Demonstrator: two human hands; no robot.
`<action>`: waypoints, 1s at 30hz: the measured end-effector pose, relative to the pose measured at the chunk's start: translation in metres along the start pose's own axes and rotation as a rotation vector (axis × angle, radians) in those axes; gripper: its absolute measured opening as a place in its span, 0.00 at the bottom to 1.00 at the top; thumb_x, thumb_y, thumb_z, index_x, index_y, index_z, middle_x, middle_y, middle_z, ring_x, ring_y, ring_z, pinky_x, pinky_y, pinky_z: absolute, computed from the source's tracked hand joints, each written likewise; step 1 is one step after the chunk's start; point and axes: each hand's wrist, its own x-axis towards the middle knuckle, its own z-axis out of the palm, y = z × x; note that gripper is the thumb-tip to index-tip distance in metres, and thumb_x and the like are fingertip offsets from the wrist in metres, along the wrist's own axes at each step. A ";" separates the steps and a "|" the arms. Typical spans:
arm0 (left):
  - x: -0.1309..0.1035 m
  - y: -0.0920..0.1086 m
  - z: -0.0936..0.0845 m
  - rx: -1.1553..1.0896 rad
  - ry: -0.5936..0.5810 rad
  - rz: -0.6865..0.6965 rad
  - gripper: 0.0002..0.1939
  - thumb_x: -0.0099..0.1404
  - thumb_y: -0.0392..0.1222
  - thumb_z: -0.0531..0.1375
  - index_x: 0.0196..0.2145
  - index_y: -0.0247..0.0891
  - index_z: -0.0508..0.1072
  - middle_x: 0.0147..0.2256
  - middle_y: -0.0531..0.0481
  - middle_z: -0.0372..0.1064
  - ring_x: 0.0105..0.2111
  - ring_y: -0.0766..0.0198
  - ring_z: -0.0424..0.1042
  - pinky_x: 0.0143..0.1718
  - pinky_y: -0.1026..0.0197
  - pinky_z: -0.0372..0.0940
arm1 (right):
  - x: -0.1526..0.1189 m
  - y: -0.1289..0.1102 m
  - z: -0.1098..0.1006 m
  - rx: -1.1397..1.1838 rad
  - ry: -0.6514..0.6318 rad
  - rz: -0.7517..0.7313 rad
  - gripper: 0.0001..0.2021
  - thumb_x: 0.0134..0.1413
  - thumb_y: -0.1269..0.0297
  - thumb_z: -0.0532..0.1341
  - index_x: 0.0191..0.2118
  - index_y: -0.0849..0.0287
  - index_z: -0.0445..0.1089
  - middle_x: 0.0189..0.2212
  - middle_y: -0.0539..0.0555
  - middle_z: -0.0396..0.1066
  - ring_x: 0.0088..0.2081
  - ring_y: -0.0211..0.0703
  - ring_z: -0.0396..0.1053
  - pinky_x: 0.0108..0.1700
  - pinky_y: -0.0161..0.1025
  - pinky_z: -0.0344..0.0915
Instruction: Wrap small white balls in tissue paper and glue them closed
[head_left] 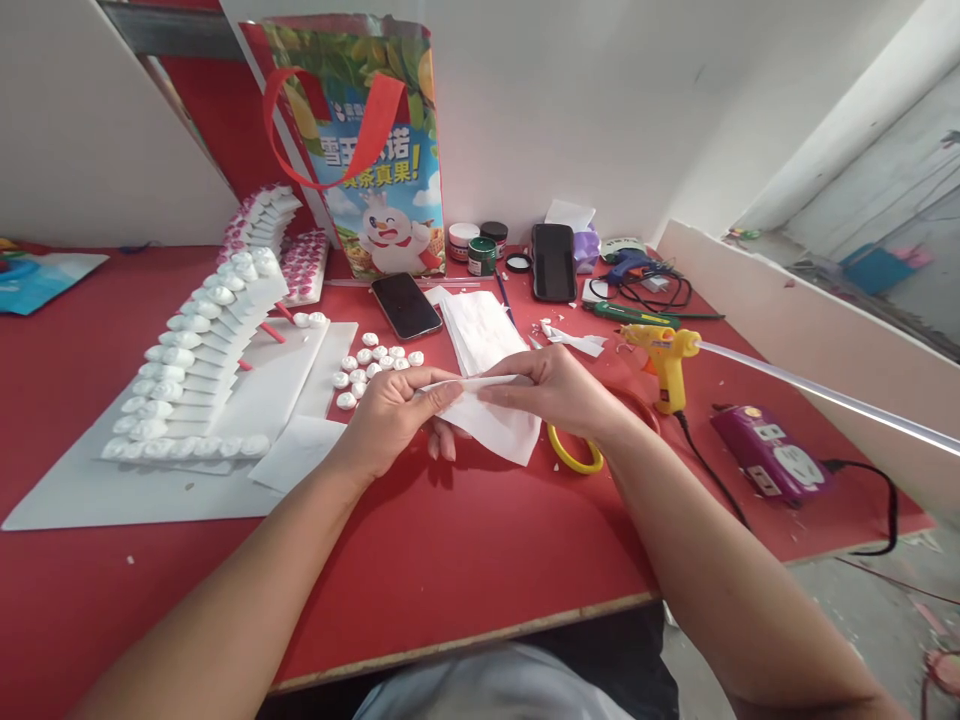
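Both hands meet over the middle of the red table, pinching one thin white sheet along its upper edge. My left hand has thumb and forefinger closed on the sheet's left end, with its other fingers curled below. My right hand grips the top edge farther right. The sheet's lower part hangs loose between and below the hands. Just beyond them lies a stack of white sheets. Several small white rosettes sit beside my left hand. Yellow-handled scissors lie partly hidden under my right hand and wrist.
On the left, a curved white model edged with rosettes stands on white board. Behind are a printed bag, a phone and paint jars. A yellow glue gun and purple box with cables lie right.
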 end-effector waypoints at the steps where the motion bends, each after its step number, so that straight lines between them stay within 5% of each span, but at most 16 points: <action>1: 0.001 -0.001 -0.001 -0.009 0.001 0.007 0.15 0.65 0.47 0.68 0.42 0.32 0.81 0.21 0.51 0.75 0.16 0.64 0.74 0.16 0.67 0.66 | 0.001 0.001 0.001 0.030 0.010 -0.005 0.14 0.51 0.56 0.70 0.36 0.64 0.82 0.26 0.52 0.75 0.27 0.36 0.66 0.29 0.35 0.61; 7: 0.000 0.001 -0.004 -0.149 -0.022 0.069 0.13 0.64 0.40 0.67 0.45 0.34 0.83 0.23 0.49 0.77 0.18 0.63 0.76 0.20 0.66 0.70 | -0.001 0.000 -0.005 0.184 0.075 -0.044 0.12 0.48 0.64 0.72 0.40 0.59 0.85 0.29 0.52 0.80 0.28 0.38 0.71 0.30 0.35 0.65; 16: -0.002 0.005 -0.006 -0.273 0.028 0.113 0.10 0.59 0.33 0.64 0.36 0.35 0.86 0.21 0.48 0.77 0.15 0.61 0.74 0.18 0.64 0.70 | -0.006 -0.002 -0.016 0.247 -0.012 -0.113 0.08 0.50 0.69 0.70 0.38 0.55 0.85 0.32 0.51 0.82 0.31 0.38 0.74 0.34 0.33 0.69; 23: -0.001 0.008 -0.002 -0.185 0.093 0.115 0.09 0.59 0.42 0.66 0.31 0.33 0.82 0.19 0.50 0.74 0.16 0.62 0.73 0.19 0.62 0.69 | -0.008 -0.006 -0.014 0.161 -0.037 -0.095 0.08 0.51 0.66 0.68 0.37 0.59 0.85 0.32 0.53 0.82 0.30 0.39 0.73 0.31 0.35 0.66; 27: -0.001 0.007 -0.003 -0.028 0.084 0.069 0.14 0.61 0.46 0.69 0.40 0.32 0.81 0.21 0.50 0.75 0.18 0.61 0.75 0.23 0.61 0.71 | -0.014 -0.008 -0.028 0.127 -0.087 -0.058 0.09 0.54 0.64 0.68 0.39 0.59 0.84 0.36 0.54 0.82 0.35 0.43 0.75 0.35 0.37 0.68; 30: -0.001 0.005 -0.005 0.075 0.017 0.059 0.19 0.64 0.48 0.68 0.46 0.31 0.80 0.23 0.49 0.77 0.21 0.59 0.78 0.26 0.60 0.73 | -0.019 -0.010 -0.041 0.158 -0.125 -0.028 0.17 0.58 0.59 0.66 0.51 0.57 0.81 0.43 0.57 0.82 0.44 0.48 0.77 0.44 0.40 0.71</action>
